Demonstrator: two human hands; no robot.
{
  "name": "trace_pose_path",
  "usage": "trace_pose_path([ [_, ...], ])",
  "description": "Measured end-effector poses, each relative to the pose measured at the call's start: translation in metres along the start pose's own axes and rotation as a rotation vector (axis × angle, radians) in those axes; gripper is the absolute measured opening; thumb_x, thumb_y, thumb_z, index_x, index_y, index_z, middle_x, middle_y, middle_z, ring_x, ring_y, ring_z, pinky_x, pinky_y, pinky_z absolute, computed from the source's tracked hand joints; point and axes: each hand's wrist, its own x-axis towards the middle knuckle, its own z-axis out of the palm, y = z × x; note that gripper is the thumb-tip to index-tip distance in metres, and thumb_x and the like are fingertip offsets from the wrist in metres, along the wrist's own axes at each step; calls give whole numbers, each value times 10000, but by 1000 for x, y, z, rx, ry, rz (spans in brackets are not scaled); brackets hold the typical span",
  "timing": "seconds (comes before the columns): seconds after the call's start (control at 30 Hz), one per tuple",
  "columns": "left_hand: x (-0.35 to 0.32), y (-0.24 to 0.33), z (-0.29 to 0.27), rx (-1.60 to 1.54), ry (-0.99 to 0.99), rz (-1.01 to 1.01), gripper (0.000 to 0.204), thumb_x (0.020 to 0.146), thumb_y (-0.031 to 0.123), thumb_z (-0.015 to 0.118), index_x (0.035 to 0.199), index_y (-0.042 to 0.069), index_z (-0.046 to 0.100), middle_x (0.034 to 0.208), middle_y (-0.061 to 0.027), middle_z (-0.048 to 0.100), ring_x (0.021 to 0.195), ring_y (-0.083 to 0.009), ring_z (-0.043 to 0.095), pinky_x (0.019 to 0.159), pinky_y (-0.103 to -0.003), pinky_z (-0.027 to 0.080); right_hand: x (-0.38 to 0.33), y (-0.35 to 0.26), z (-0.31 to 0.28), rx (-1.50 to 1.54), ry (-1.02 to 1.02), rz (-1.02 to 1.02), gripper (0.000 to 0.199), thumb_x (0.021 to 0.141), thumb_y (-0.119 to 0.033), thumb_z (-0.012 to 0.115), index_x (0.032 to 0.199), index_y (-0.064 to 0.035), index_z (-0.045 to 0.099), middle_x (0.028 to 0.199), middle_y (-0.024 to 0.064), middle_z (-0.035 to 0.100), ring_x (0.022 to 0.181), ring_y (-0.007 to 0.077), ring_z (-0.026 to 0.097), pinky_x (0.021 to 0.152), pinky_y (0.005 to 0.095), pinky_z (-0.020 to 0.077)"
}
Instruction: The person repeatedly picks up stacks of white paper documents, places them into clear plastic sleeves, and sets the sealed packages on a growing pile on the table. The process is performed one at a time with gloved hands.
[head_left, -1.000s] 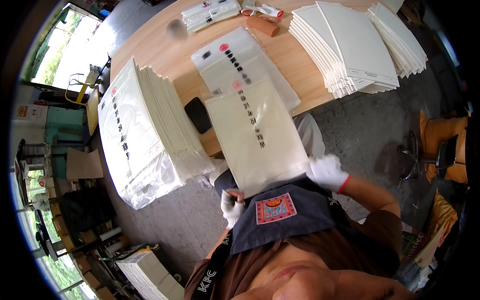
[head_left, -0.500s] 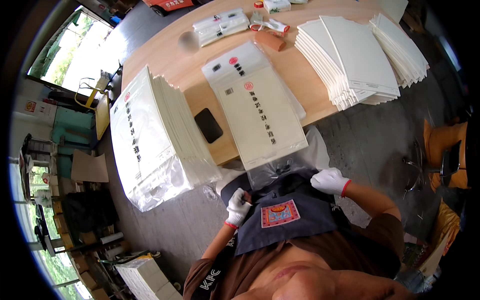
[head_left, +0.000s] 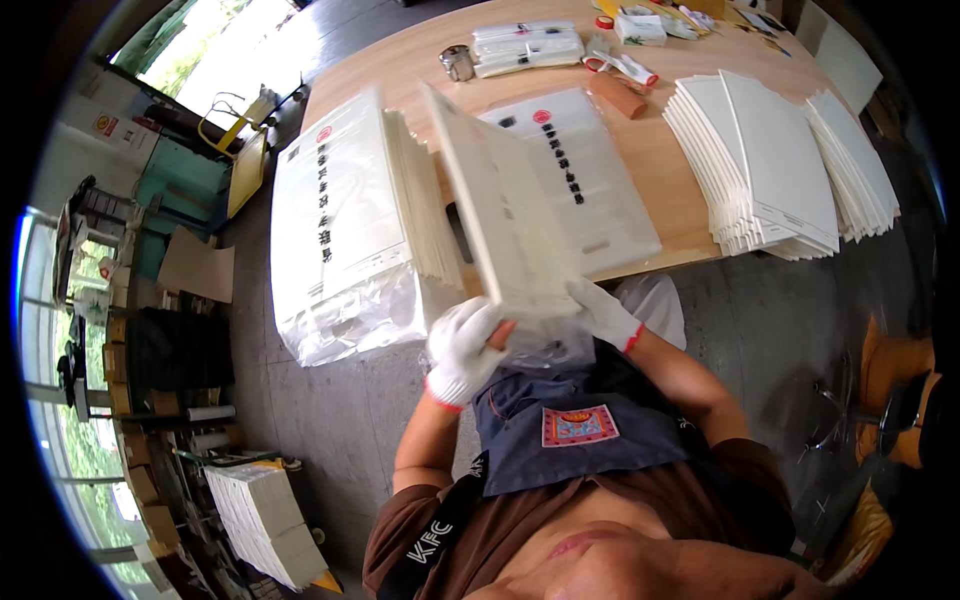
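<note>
Wooden table, workshop. White flat board tilted up over table's near edge, long axis running away from body. L gloved hand & R gloved hand both clamp its near end, clear plastic bag bunched there.

I saw the white packet, flat on the table earlier, tipped up on edge; left hand and right hand rose to grip its lower end.
</note>
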Motion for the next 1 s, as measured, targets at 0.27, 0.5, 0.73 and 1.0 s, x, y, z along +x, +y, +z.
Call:
trace_pose_path([
  [0.27,-16,-118,-161,-435,950,-414,178,950,89,479,965,-12,626,776,-26,599,600,-91,486,563,-205,454,117,-73,197,-1005,-176,-201,464,870,-521,584,877,-60,635,702,51,607,643,161,579,594,303,448],
  [0.5,-146,-191,-89,-92,850,-873,383,975,359,493,1089,2,572,780,-29,560,593,-84,443,502,-257,373,96,-55,209,-1283,-162,-109,631,843,-667,502,756,-49,597,624,101,593,609,189,595,599,345,464],
  [0.73,-133,-104,122,-430,-136,-676,134,888,110,555,974,28,617,828,-110,610,745,-214,563,693,-329,453,12,18,57,-812,-183,416,386,945,-398,516,950,-23,606,765,71,664,598,113,602,550,250,493],
  [1.0,17,-82,258,144,-555,-229,155,813,224,639,915,109,657,956,-92,635,931,-294,580,799,-434,460,-62,-7,10,-722,203,225,334,942,-326,510,910,-5,597,768,98,659,607,161,615,571,273,512],
])
